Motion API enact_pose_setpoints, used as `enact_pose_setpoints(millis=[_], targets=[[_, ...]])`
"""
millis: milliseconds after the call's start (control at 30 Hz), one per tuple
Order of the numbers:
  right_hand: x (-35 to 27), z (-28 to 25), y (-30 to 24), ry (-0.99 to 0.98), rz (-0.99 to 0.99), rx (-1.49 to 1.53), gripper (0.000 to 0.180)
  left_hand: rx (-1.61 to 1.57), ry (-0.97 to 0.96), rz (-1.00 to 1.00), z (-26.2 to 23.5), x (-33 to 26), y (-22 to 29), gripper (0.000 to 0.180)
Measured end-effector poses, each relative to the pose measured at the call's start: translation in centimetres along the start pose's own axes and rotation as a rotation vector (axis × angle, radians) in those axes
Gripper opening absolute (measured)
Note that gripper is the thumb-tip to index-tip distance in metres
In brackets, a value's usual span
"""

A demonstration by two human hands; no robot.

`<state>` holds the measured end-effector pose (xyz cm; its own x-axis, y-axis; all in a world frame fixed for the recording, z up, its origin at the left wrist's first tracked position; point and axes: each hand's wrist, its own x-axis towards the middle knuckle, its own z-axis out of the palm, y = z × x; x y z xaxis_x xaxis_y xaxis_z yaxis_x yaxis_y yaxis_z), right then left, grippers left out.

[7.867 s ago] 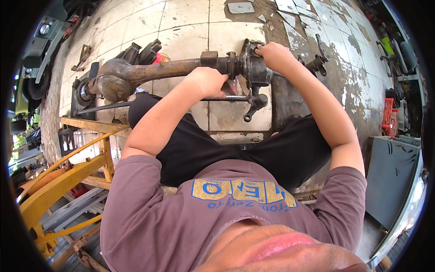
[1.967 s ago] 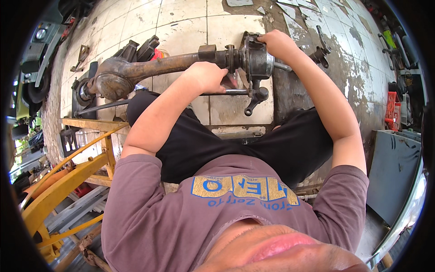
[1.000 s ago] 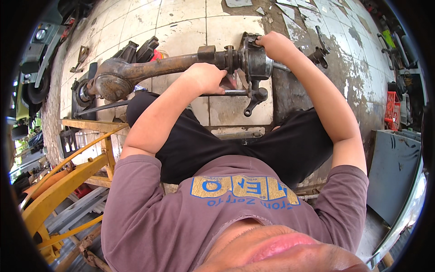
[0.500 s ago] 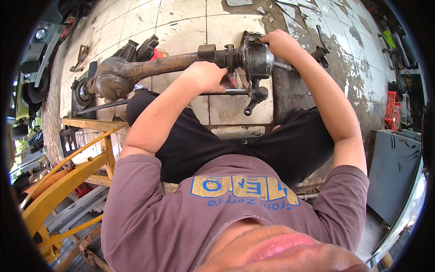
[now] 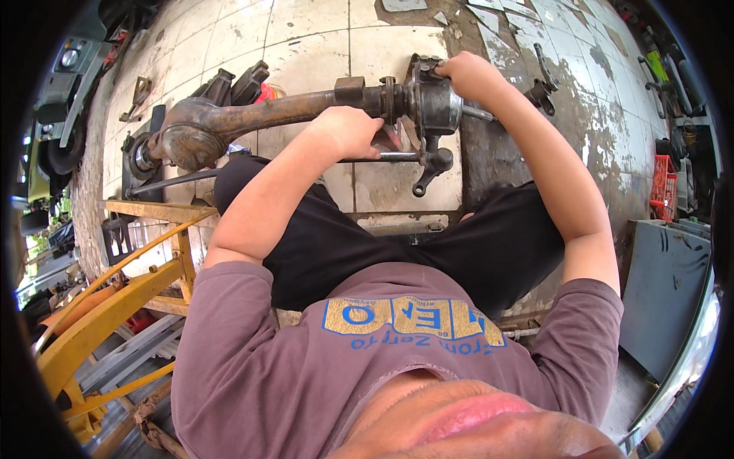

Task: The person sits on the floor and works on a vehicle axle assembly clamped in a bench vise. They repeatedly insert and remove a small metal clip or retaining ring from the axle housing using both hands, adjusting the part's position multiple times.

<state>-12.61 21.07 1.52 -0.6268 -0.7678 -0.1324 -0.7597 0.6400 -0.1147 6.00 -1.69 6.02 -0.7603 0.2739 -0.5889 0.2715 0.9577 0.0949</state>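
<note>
A rusty vehicle axle housing (image 5: pixel 267 113) lies across the tiled floor in front of my legs, its round bulge to the left. At its right end sits a dark, greasy steering knuckle (image 5: pixel 437 105). My right hand (image 5: pixel 468 73) reaches over the knuckle's far upper edge, fingers curled against a bolt area there. Beside the flange (image 5: pixel 389 99), my left hand (image 5: pixel 345 131) is curled between the housing and a steel tie rod (image 5: pixel 397 157). Something thin and reddish-grey (image 5: pixel 388 138) shows at its fingers; its kind is unclear. The rod ends at a ball-joint arm (image 5: pixel 436 162).
A yellow metal frame (image 5: pixel 160 275) stands close at my left. To the right are a grey metal cabinet (image 5: pixel 665 283) and a red plastic crate (image 5: pixel 663 187). A dark metal part (image 5: pixel 541 92) lies beyond my right forearm. Broken tiles (image 5: pixel 489 19) lie farther off.
My right hand has shifted very slightly at the knuckle's upper edge. The left hand has barely moved, and the axle lies as before.
</note>
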Motion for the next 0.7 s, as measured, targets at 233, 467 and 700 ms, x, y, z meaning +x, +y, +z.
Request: enact_pose_setpoints(millis=[233,467,700], targets=[[-0.6,-2.0,-1.4,-0.059,-0.012,-0.039,0.049,-0.010,0.000,-0.018,-0.3,0.0,0.0,0.061],[-0.1,-0.6,-0.4,0.005,-0.088,-0.033,0.049,-0.009,0.018,-0.021,-0.5,-0.2,0.1,0.057],[0.1,-0.6,-0.6,0.006,-0.013,-0.022,0.045,-0.015,-0.021,0.003,-0.3,-0.1,0.0,0.064]])
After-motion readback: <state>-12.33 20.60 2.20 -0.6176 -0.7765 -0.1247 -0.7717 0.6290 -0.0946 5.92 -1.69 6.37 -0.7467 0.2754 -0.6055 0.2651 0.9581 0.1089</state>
